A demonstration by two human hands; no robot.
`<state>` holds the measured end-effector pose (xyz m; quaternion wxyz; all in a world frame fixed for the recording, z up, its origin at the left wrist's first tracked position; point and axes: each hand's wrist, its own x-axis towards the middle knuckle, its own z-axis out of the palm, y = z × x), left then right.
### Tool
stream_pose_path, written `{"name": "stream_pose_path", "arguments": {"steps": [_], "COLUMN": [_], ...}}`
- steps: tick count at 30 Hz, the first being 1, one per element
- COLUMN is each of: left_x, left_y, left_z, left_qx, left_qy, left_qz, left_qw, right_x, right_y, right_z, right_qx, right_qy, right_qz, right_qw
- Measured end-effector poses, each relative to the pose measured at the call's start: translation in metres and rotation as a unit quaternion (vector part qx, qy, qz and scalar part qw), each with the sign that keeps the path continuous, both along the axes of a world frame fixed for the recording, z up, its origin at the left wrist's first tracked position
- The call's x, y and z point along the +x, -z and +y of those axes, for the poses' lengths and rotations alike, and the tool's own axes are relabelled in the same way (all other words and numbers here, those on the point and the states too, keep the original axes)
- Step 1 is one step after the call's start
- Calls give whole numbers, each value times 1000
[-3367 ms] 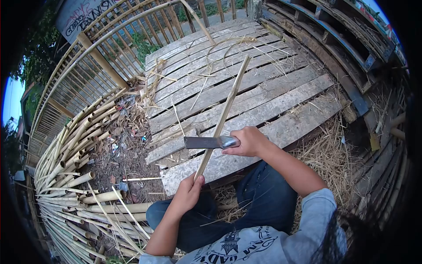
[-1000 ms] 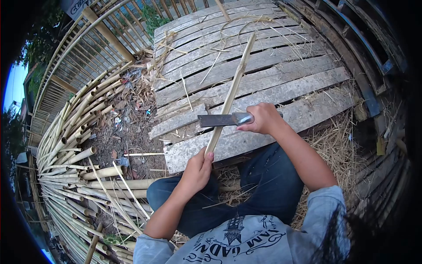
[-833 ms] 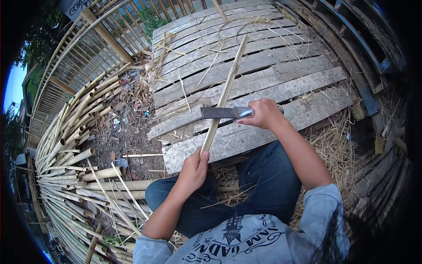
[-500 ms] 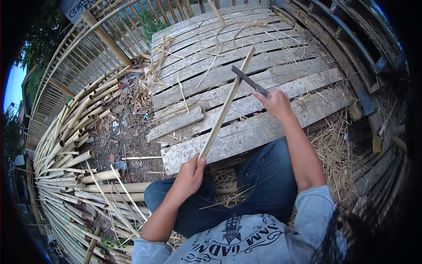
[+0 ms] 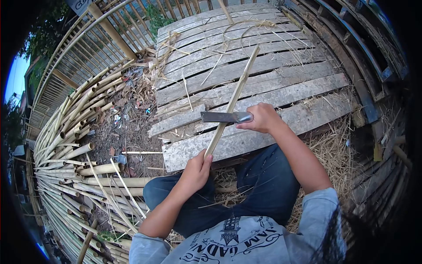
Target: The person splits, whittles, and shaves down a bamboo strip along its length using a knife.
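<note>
Thumb and fingers of the bare left hand [image 5: 197, 170] are pinching the near end of a long, narrow, pale-tan strip of split bamboo [image 5: 241, 83], which slants up and away beyond the fingertips. From where I stand, the far end lies over the weathered grey wooden slat platform [image 5: 303, 113], though I cannot tell whether it touches the boards.

Ahead of those fingers, the bare right hand [image 5: 259, 118] is curled about the grip of a dark, flat, square-ended steel blade with a shiny metal collar [image 5: 220, 117]. Its fingers are pressed together, and the blade juts out to their left, crossing over the strip. Which way the sharp edge faces is too small to make out.

To my mind, shaving well here calls for a low, steady blade angle and light, even pressure, so that the edge skims along the grain instead of digging in. The left fingers do best kept well below the edge, gripping firmly enough to stop the strip from rolling. With so much of it reaching past the blade, the far part could flex or chatter; bracing it against the boards would probably help. I'd also keep the dark blue trousers [image 5: 272, 180], just below the fingers, out of the blade's path.
</note>
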<state>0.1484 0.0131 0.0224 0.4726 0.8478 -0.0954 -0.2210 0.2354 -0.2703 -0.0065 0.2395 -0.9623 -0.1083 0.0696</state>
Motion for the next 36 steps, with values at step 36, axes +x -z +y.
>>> {"name": "stream_pose_path", "arguments": {"steps": [36], "left_x": [-3], "left_y": [0], "left_z": [0], "left_qx": [-6], "left_qy": [15], "left_qz": [6], "left_qw": [1000], "right_x": [0], "right_y": [11], "right_z": [-22], "right_qx": [-30], "right_qy": [136], "right_qz": [-11], "right_qw": [990]}}
